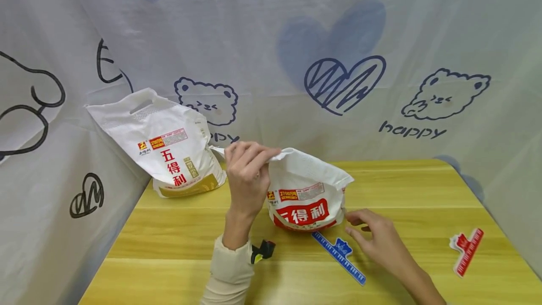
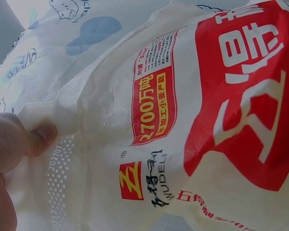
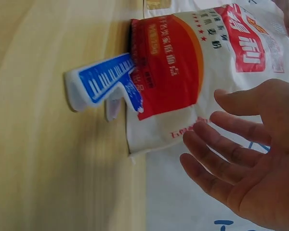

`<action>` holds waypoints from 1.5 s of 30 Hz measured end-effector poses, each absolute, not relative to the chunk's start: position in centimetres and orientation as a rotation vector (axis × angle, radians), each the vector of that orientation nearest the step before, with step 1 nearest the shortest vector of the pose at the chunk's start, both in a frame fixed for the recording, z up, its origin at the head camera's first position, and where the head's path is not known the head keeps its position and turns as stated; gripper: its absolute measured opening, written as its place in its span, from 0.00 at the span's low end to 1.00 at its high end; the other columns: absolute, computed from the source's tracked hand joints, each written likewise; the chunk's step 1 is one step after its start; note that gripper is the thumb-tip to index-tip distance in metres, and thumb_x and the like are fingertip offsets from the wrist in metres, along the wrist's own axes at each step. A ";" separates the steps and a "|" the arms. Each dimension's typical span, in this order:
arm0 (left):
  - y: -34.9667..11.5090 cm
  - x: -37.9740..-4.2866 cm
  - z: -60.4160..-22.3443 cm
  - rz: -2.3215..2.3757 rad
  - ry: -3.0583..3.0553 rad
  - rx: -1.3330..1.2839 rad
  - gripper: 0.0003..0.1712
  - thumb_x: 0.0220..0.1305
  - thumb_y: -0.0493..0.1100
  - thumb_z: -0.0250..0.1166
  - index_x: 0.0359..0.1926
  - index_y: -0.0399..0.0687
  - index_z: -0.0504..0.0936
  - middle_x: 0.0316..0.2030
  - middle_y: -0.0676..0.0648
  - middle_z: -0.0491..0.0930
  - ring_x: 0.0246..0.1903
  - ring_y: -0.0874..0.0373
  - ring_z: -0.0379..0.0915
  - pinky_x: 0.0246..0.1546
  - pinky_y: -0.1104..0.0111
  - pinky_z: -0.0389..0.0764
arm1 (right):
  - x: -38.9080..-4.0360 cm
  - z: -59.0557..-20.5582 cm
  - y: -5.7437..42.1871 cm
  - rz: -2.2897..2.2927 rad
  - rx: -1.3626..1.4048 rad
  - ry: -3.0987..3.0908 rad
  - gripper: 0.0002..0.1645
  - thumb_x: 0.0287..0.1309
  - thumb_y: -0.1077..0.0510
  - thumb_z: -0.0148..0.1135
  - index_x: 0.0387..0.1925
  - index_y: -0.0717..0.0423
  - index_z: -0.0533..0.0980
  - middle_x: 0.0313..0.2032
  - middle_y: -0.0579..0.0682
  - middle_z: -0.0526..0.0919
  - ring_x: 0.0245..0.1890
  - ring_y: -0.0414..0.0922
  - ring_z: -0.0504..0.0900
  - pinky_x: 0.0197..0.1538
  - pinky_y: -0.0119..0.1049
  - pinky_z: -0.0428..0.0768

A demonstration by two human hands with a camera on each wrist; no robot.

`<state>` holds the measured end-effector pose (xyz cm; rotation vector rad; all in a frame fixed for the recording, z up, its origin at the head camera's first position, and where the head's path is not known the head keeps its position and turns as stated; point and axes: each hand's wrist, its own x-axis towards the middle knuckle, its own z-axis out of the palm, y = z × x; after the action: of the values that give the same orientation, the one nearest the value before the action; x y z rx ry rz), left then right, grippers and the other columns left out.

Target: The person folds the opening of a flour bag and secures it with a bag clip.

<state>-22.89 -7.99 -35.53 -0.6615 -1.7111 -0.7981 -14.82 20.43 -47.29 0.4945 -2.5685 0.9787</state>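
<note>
In the head view, a white flour bag with a red label stands upright on the table, its top edge pulled up and to the left. My left hand grips that top edge at the left corner; the left wrist view shows the thumb pressed on the white plastic. Beside the bag's lower right side is my right hand. Its fingers are spread and relaxed in the right wrist view, holding nothing. A blue ruler-shaped bag clip lies in front of the bag, between it and the right hand.
Another white flour bag, with a gold base, stands at the back left against the curtain. A red bag clip lies on the right of the wooden table. A small black object shows by the left wrist.
</note>
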 end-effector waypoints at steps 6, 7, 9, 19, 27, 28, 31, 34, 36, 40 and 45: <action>-8.0 -23.0 -35.6 -0.802 -1.726 -0.663 0.13 0.57 0.24 0.67 0.32 0.44 0.91 0.29 0.48 0.87 0.38 0.50 0.78 0.50 0.52 0.69 | -14.6 -47.9 20.2 0.995 0.480 -2.659 0.13 0.54 0.64 0.76 0.43 0.58 0.84 0.41 0.49 0.87 0.40 0.48 0.87 0.42 0.44 0.86; -8.0 -23.1 -35.7 -0.802 -1.728 -0.663 0.13 0.57 0.24 0.67 0.32 0.44 0.91 0.29 0.48 0.87 0.38 0.50 0.79 0.50 0.52 0.69 | -14.5 -48.0 20.1 1.003 0.477 -2.677 0.13 0.55 0.64 0.76 0.43 0.58 0.84 0.40 0.49 0.87 0.40 0.48 0.87 0.42 0.44 0.86; -8.0 -23.1 -35.8 -0.801 -1.731 -0.663 0.13 0.57 0.24 0.67 0.32 0.44 0.91 0.30 0.48 0.87 0.38 0.50 0.79 0.50 0.52 0.69 | -14.5 -48.1 20.1 1.010 0.457 -2.723 0.13 0.55 0.63 0.76 0.43 0.57 0.84 0.40 0.49 0.87 0.41 0.47 0.87 0.43 0.43 0.86; -8.1 -23.1 -35.8 -0.792 -1.737 -0.654 0.14 0.56 0.23 0.67 0.32 0.44 0.91 0.30 0.48 0.87 0.38 0.50 0.78 0.51 0.52 0.69 | -14.3 -48.6 19.6 0.998 0.420 -2.862 0.14 0.56 0.58 0.76 0.44 0.56 0.84 0.41 0.46 0.87 0.40 0.44 0.86 0.44 0.41 0.85; -8.1 -22.9 -35.7 -0.792 -1.733 -0.657 0.14 0.56 0.23 0.67 0.32 0.44 0.91 0.29 0.48 0.87 0.38 0.50 0.78 0.50 0.52 0.68 | -14.3 -49.2 19.4 0.948 0.431 -2.941 0.14 0.56 0.55 0.76 0.44 0.53 0.85 0.40 0.42 0.86 0.37 0.39 0.83 0.40 0.34 0.81; -8.1 -23.0 -35.7 -0.792 -1.734 -0.657 0.14 0.56 0.23 0.67 0.32 0.44 0.91 0.29 0.48 0.87 0.38 0.50 0.78 0.51 0.52 0.68 | -14.3 -49.3 19.4 0.950 0.428 -2.953 0.14 0.56 0.55 0.76 0.44 0.53 0.85 0.40 0.42 0.86 0.36 0.38 0.83 0.40 0.34 0.81; -8.1 -23.0 -35.8 -0.793 -1.735 -0.657 0.14 0.56 0.23 0.67 0.32 0.44 0.91 0.29 0.48 0.87 0.38 0.50 0.78 0.50 0.52 0.68 | -14.3 -49.4 19.2 0.939 0.404 -2.978 0.15 0.56 0.55 0.76 0.45 0.54 0.85 0.41 0.43 0.86 0.37 0.38 0.83 0.40 0.35 0.82; -8.1 -23.1 -35.8 -0.794 -1.733 -0.657 0.13 0.56 0.24 0.67 0.32 0.44 0.91 0.29 0.48 0.87 0.38 0.50 0.78 0.50 0.52 0.68 | -14.3 -49.4 19.0 0.912 0.372 -2.989 0.15 0.55 0.56 0.77 0.45 0.54 0.85 0.40 0.42 0.86 0.37 0.38 0.82 0.41 0.38 0.83; -8.1 -23.1 -35.8 -0.795 -1.732 -0.658 0.13 0.56 0.24 0.67 0.32 0.44 0.91 0.29 0.48 0.87 0.38 0.50 0.78 0.50 0.52 0.68 | -14.4 -49.4 18.8 0.897 0.346 -2.993 0.14 0.55 0.57 0.77 0.44 0.53 0.85 0.39 0.42 0.86 0.37 0.38 0.82 0.42 0.39 0.82; -8.1 -23.1 -35.8 -0.794 -1.737 -0.657 0.13 0.57 0.24 0.66 0.32 0.44 0.91 0.29 0.48 0.87 0.38 0.50 0.78 0.51 0.52 0.68 | -14.5 -49.3 18.4 0.863 0.303 -3.004 0.13 0.54 0.58 0.77 0.42 0.54 0.86 0.35 0.42 0.84 0.34 0.38 0.79 0.39 0.41 0.81; -8.1 -23.1 -35.9 -0.790 -1.747 -0.654 0.13 0.57 0.24 0.67 0.33 0.44 0.91 0.29 0.48 0.87 0.38 0.50 0.78 0.51 0.52 0.68 | -14.7 -49.5 18.2 0.830 0.292 -3.006 0.12 0.53 0.59 0.78 0.40 0.54 0.86 0.32 0.41 0.81 0.31 0.37 0.77 0.36 0.40 0.79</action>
<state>-23.07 -8.13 -35.91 -0.6543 -1.7470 -0.7896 -14.72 18.16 -49.50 0.2924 -3.0060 0.8301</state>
